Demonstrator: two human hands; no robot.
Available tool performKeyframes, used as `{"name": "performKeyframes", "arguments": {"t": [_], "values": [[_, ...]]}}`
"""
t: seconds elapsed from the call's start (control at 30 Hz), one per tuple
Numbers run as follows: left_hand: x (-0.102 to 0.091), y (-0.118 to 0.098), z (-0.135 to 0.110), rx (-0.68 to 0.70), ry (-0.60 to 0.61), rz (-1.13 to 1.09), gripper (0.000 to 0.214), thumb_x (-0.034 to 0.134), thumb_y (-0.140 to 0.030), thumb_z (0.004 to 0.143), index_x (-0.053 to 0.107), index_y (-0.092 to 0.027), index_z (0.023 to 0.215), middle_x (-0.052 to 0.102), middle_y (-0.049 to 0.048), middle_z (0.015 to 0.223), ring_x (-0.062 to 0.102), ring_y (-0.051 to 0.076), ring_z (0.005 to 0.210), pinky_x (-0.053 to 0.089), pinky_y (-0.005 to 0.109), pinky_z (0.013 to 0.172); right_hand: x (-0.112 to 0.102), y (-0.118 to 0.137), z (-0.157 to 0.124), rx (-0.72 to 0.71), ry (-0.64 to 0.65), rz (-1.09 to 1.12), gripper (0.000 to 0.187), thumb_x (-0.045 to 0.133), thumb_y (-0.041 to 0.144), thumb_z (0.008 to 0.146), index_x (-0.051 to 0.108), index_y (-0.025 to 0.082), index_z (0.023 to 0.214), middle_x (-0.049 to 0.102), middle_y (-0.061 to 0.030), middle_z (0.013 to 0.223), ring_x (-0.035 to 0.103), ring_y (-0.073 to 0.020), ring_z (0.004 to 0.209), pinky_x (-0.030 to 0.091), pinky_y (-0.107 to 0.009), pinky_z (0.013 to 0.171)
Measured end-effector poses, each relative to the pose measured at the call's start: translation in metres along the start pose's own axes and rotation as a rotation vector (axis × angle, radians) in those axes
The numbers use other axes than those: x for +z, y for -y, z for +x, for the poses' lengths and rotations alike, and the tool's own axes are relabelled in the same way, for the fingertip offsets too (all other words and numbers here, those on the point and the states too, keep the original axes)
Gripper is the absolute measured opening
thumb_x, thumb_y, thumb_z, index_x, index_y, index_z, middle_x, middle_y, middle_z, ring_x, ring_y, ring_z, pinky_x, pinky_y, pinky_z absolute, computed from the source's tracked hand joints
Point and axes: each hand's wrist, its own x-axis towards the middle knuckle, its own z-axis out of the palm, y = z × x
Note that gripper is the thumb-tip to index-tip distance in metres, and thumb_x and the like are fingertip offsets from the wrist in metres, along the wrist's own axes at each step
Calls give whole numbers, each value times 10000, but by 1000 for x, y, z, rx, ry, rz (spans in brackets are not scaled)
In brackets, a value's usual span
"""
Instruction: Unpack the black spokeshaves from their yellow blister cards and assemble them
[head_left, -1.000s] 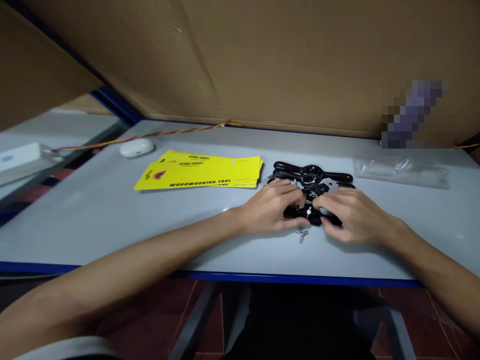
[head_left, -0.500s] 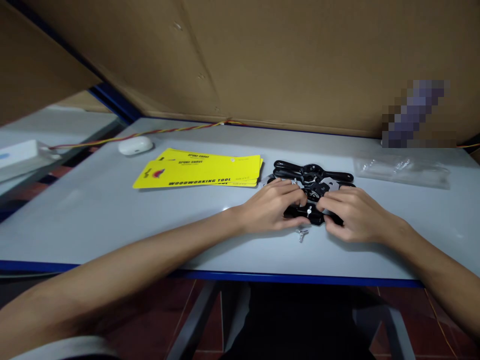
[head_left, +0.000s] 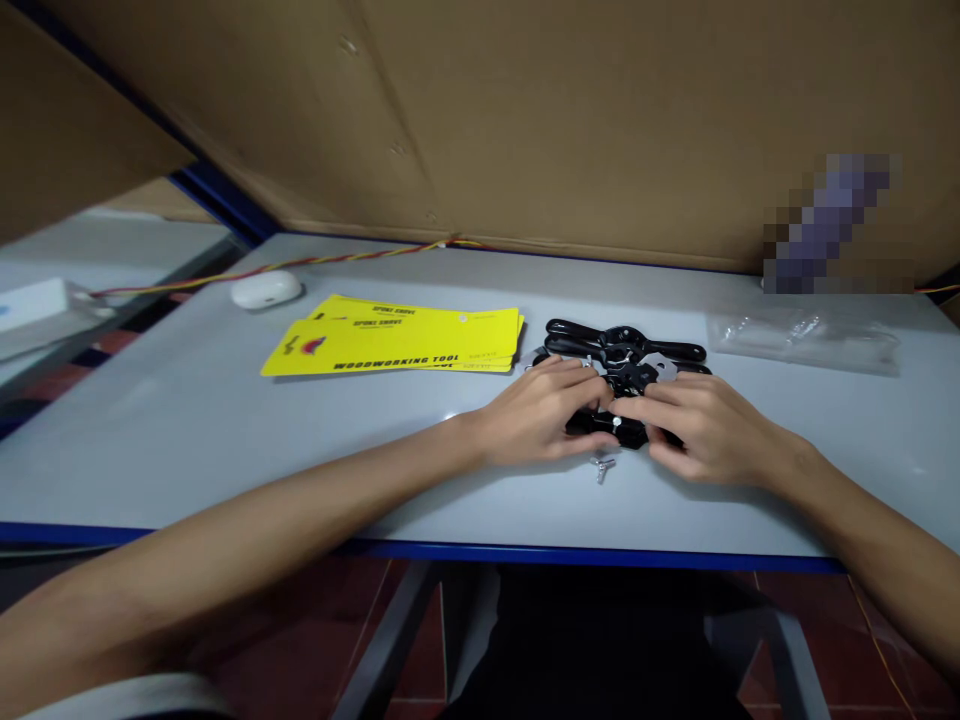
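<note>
A black spokeshave lies crosswise on the table, nearest me, with a small silver screw at its middle. My left hand is closed around its left end, fingers curled and thumb along the near side. My right hand grips its right end, the index finger stretched to the middle. Both handles are mostly hidden by my hands. Just behind lie several more black spokeshaves, close together, with a silver blade among them. A loose silver wing screw rests in front of the near spokeshave.
Yellow printed cards lie stacked at the left. Beyond them are a white earbud case and a twisted red-yellow cable. A clear plastic bag lies at the right. Cardboard walls the back; a blue edge borders the table.
My right index finger has reached left, over the middle of the near spokeshave. My left hand has hardly moved. The view has shifted very slightly.
</note>
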Motion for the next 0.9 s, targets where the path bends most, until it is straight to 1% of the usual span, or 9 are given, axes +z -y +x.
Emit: {"name": "performKeyframes", "arguments": {"t": [0.17,0.3,0.37,0.43,0.5,0.6,0.7,0.8,0.9], "values": [[-1,-1,1,11,-7,-8,386,554,-568,1001,607,-189,954,705,31,876,638,193,801,464,340,780,1,0,0,-1,6,-12,316,455,156,928,712,164,1111,675,-28,779,488,-154,642,360,-316,678],[-1,0,1,11,-6,-6,382,561,-567,998,605,-190,953,707,31,885,633,192,787,463,342,773,0,0,1,12,31,-1,247,466,171,901,706,166,958,654,-29,754,460,-152,634,349,-316,673],[-1,0,1,17,-16,-6,382,570,-565,994,597,-188,941,702,32,874,630,192,780,464,342,771,-1,1,1,-1,57,6,244,465,167,889,706,174,922,634,-21,732,440,-149,619,336,-315,663],[-1,1,1,26,-23,-10,379,565,-560,998,589,-188,930,698,32,863,625,189,774,465,337,766,-1,2,2,-26,78,21,264,459,156,885,717,180,935,631,-19,737,446,-149,626,327,-315,664],[-1,0,1,27,-19,-13,369,556,-550,1003,585,-191,926,697,32,857,622,186,771,466,332,762,-1,4,2,-47,89,36,305,454,144,883,729,180,1010,653,-23,774,470,-152,647,329,-315,675],[-1,-1,2,3,-2,-18,371,551,-556,1001,587,-193,937,694,30,853,616,181,759,470,331,765,0,5,2,-45,68,8,377,455,143,888,721,180,1152,674,-25,798,466,-154,636,329,-317,677],[-2,-2,2,-11,-1,-24,382,566,-567,991,585,-187,955,685,27,848,610,174,746,473,326,763,0,3,1,-22,37,-44,405,449,157,898,706,184,1210,667,-20,765,438,-158,605,316,-323,667],[-2,-2,2,-15,-4,-23,385,579,-570,984,579,-186,952,677,26,845,608,176,751,471,326,760,-2,1,1,-6,65,-39,381,434,160,889,701,164,1161,671,-28,759,433,-159,604,307,-327,660],[-2,-1,2,-20,6,-16,391,572,-578,985,578,-189,958,672,23,837,606,180,747,467,332,755,-4,2,2,14,102,-4,305,437,169,862,698,159,1020,667,-33,748,422,-155,606,300,-328,654]]}}
